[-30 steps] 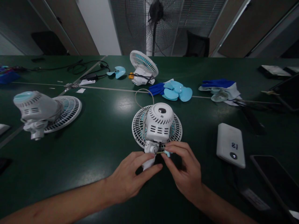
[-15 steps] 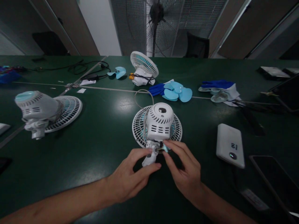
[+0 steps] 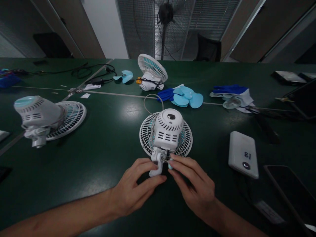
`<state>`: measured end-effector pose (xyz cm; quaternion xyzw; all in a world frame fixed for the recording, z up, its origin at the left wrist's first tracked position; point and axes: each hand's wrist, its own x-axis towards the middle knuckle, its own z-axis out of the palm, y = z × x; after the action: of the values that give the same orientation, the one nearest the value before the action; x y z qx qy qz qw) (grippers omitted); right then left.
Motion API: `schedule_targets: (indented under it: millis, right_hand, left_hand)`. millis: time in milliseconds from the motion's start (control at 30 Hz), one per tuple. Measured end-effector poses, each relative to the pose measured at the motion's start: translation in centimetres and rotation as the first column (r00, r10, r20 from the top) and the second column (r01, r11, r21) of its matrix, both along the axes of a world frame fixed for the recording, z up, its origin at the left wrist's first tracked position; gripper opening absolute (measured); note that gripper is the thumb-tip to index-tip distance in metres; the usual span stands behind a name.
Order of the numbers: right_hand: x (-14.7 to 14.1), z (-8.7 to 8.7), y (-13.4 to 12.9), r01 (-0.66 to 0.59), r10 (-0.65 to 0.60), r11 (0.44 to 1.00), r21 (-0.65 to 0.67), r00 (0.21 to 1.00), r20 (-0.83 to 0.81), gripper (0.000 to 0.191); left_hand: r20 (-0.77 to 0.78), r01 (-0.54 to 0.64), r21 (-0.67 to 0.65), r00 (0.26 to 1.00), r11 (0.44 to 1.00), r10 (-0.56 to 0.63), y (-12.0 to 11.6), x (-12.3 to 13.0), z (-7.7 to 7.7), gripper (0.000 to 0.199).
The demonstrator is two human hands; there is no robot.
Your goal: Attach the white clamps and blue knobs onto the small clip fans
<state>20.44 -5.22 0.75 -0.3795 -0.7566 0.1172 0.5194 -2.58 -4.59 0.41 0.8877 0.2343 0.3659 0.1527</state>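
Observation:
A small white fan (image 3: pixel 169 128) lies face down on its round grille, its motor housing upward. My left hand (image 3: pixel 138 187) is closed with fingertips and thumb around the white neck bracket (image 3: pixel 155 170) at the fan's near end. From the right, my right hand (image 3: pixel 196 181) pinches a light-blue knob (image 3: pixel 170 164) between thumb and fingers. A thin metal shaft runs from the knob to the side of the bracket; whether its tip sits inside the hole I cannot tell. A pale cable loops along the housing's left side.
Another white fan (image 3: pixel 41 112) lies at the left, and one (image 3: pixel 151 77) stands at the back. Light-blue fan blades (image 3: pixel 188 96) rest on a blue glove beyond my fan. Gloves (image 3: pixel 232 93), a white power bank (image 3: pixel 243 153) and a dark phone (image 3: pixel 288 191) lie to the right.
My right hand has shifted slightly left and down with the knob, which now stands more upright. The bracket and my left hand have moved slightly left and toward me.

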Motion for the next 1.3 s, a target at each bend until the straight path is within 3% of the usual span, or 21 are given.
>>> schedule_targets:
  millis: [100, 167, 267, 433, 567, 800, 933, 1033, 1133, 1200, 1300]
  right_hand:
    - [0.0, 0.0, 0.1, 0.067, -0.071, 0.993, -0.099, 0.997, -0.036, 0.038]
    - [0.0, -0.3, -0.1, 0.076, -0.077, 0.994, -0.081, 0.997, -0.013, 0.042]
    - [-0.1, -0.7, -0.4, -0.014, 0.014, 1.000, 0.008, 0.998, 0.058, 0.051]
    - [-0.3, -1.0, -0.2, 0.004, 0.002, 0.997, -0.079, 0.998, 0.065, 0.060]
    - [-0.3, -0.9, 0.1, -0.124, 0.126, 0.992, -0.022, 0.983, 0.136, 0.064]
    - [0.0, -0.9, 0.3, -0.142, 0.155, 0.988, -0.068, 0.949, 0.273, 0.065]
    - [0.0, -0.8, 0.4, -0.133, 0.154, 0.988, -0.084, 0.930, 0.333, 0.067]
    - [-0.1, -0.8, 0.4, -0.111, 0.137, 0.989, -0.093, 0.924, 0.356, 0.068]
    - [-0.1, -0.8, 0.4, -0.123, 0.151, 0.988, -0.096, 0.914, 0.376, 0.069]
    - [0.0, -0.8, 0.4, -0.130, 0.160, 0.986, -0.103, 0.914, 0.372, 0.068]
    - [0.1, -0.8, 0.4, -0.129, 0.159, 0.986, -0.109, 0.924, 0.348, 0.066]
  left_hand:
    - [0.024, -0.008, 0.012, 1.000, 1.000, 0.008, -0.1, -0.1, 0.0, 0.039]
    - [0.035, -0.017, 0.023, 0.999, 1.000, 0.016, -0.1, -0.1, -0.2, 0.037]
    - [0.023, -0.026, 0.037, 0.999, 0.999, 0.025, -0.2, -0.1, -0.4, 0.035]
    - [-0.003, -0.012, 0.034, 1.000, 0.999, 0.012, -0.1, 0.1, -0.4, 0.034]
    - [0.031, -0.022, 0.018, 0.999, 1.000, 0.022, -0.1, 0.3, -0.3, 0.030]
    - [0.087, -0.046, -0.053, 0.995, 0.998, 0.051, -0.2, 0.5, -0.3, 0.033]
    - [0.154, -0.096, -0.190, 0.980, 0.977, 0.126, -0.1, 0.5, -0.1, 0.034]
    - [0.298, -0.013, -0.419, 0.942, 0.908, 0.151, 0.4, 0.5, 0.1, 0.038]
    - [0.407, 0.100, -0.678, 0.876, 0.728, 0.259, 1.3, 0.7, 0.2, 0.025]
    - [0.384, 0.109, -0.786, 0.858, 0.608, 0.342, 1.9, 0.8, 0.2, 0.015]
    - [0.339, 0.128, -0.848, 0.877, 0.515, 0.340, 2.5, 0.8, 0.0, 0.014]
